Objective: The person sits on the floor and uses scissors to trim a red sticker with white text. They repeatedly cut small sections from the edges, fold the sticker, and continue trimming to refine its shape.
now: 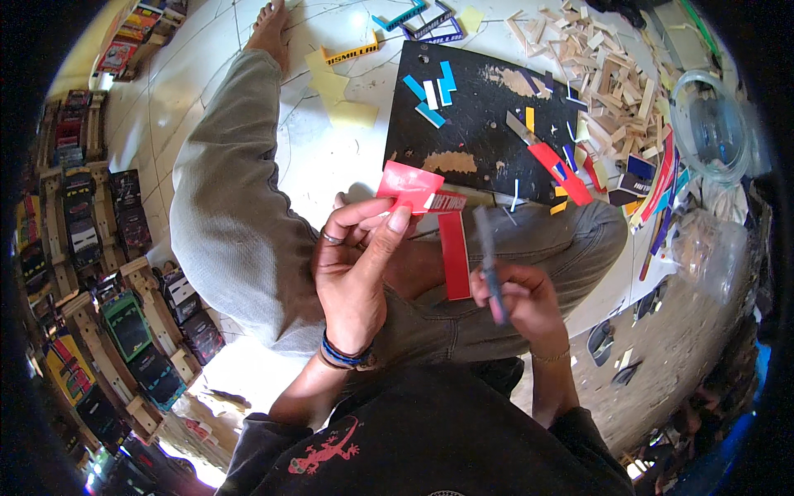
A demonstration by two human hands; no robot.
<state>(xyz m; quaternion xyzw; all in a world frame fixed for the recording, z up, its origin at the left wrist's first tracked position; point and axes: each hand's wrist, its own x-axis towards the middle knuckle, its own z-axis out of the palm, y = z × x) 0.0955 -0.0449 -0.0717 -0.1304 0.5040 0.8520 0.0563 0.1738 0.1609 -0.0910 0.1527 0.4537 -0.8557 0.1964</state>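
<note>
My left hand [357,273] pinches a glossy red sticker sheet [405,180] between thumb and fingers. From it a red strip with white lettering [447,202] runs to the right. Below that strip hangs a flat red bar [455,258]; whether the two are joined I cannot tell. My right hand [523,302] is closed round a slim grey-blue tool [486,248], blade-like and pointing up, smeared by motion. Its tip is close to the red bar, apart from it or nearly so. Both hands are above my lap.
A worn black board [463,136] carries blue and white strips [430,93] and a red-handled knife [556,169]. Wooden pieces [616,78] lie heaped at the far right. Yellow [351,54] and blue [434,29] lettered frames lie beyond. Racks of packages [83,240] line the left.
</note>
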